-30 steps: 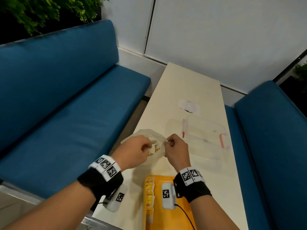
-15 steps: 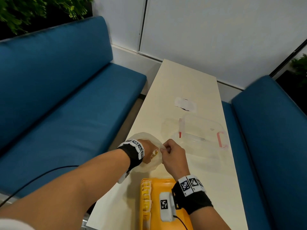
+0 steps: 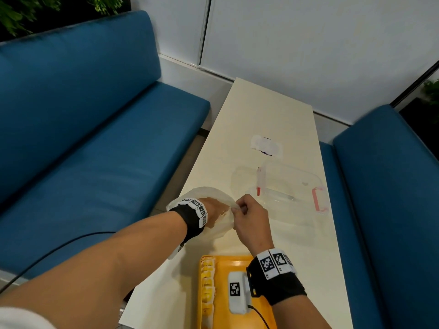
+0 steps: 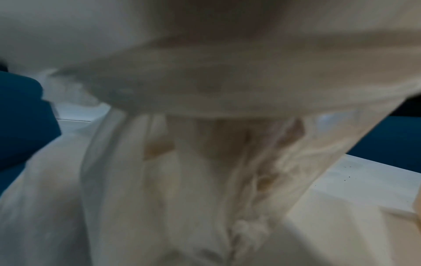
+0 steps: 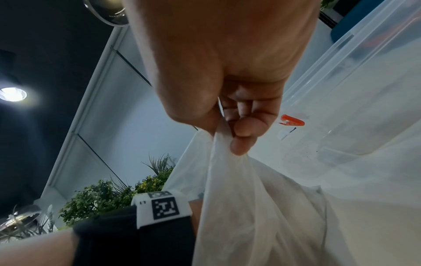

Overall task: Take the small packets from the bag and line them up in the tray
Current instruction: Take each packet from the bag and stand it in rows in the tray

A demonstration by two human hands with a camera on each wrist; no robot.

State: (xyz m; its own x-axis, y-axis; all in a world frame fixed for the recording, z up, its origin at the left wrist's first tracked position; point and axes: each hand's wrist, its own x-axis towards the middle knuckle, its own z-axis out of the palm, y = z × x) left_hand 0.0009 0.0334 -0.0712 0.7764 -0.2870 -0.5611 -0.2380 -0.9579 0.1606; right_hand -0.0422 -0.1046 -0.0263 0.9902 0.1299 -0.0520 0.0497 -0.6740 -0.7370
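From the head view, the left hand (image 3: 213, 210) is reaching inside the thin white bag (image 3: 219, 227) on the table (image 3: 261, 110); whether it is gripping a packet cannot be told. The right hand (image 3: 253, 218) is pinching the bag's rim. Packets (image 3: 207, 281) are lining the orange tray's (image 3: 223, 262) left edge.

The left wrist view is showing only blurred bag film (image 4: 205, 180).

In the right wrist view, the fingers (image 5: 241, 145) are clamping gathered film (image 5: 250, 207). The film looks limp, light and slippery, so gripping a bunched rim probably suits it best.
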